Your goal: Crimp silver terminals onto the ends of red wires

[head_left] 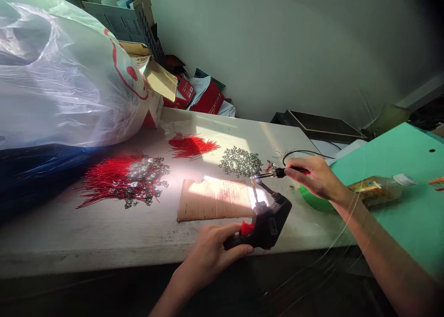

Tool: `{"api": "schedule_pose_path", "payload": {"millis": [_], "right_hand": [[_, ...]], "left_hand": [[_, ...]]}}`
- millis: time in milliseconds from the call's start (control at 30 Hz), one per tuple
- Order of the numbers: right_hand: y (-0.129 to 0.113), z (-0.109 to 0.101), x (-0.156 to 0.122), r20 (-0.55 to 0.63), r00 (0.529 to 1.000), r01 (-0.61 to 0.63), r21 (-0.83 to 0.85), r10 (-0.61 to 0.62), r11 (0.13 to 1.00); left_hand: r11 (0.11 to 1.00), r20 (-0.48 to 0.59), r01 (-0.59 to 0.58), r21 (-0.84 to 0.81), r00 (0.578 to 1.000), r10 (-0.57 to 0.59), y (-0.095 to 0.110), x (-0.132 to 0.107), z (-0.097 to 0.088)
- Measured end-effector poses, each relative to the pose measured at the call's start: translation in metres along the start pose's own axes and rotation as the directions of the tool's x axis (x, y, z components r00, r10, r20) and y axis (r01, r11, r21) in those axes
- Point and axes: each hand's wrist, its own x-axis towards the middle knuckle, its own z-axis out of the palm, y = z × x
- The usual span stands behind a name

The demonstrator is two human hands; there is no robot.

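My left hand point(217, 250) is wrapped round the grip of a black solder feed gun point(272, 222) with a red trigger, near the table's front edge. My right hand point(315, 176) holds a soldering iron point(280, 172) by its handle, its tip pointing left and meeting the gun's nozzle end, or nearly so. Under the tools lies a brown cardboard piece point(213, 199). Just behind the iron's tip is a pile of small metal pieces point(239, 162). Farther left, red wires with metal pieces on their ends point(121, 178) are heaped, and loose red wires point(192, 146) lie behind.
A big plastic bag point(62, 76) bulges over the table's left side. Boxes and papers point(208, 97) stand against the wall. At right are a green tape roll point(312, 199), a clear bottle point(381, 189) and a green board point(391, 159). The iron's black cable point(301, 151) curves behind my right hand.
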Motion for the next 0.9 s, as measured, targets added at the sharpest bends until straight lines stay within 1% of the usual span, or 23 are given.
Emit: {"api": "schedule_pose_path", "payload": {"millis": [433, 900], "right_hand": [[0.0020, 0.0008, -0.0015, 0.004, 1.000, -0.011, -0.003, 0.011, 1.000], [0.0026, -0.0005, 0.0001, -0.007, 1.000, 0.024, -0.006, -0.024, 1.000]], "left_hand": [[1.000, -0.023, -0.006, 0.014, 1.000, 0.007, -0.0014, -0.0003, 0.0001], [1.000, 0.018, 0.006, -0.021, 1.000, -0.006, 0.0015, 0.0004, -0.0009]]}}
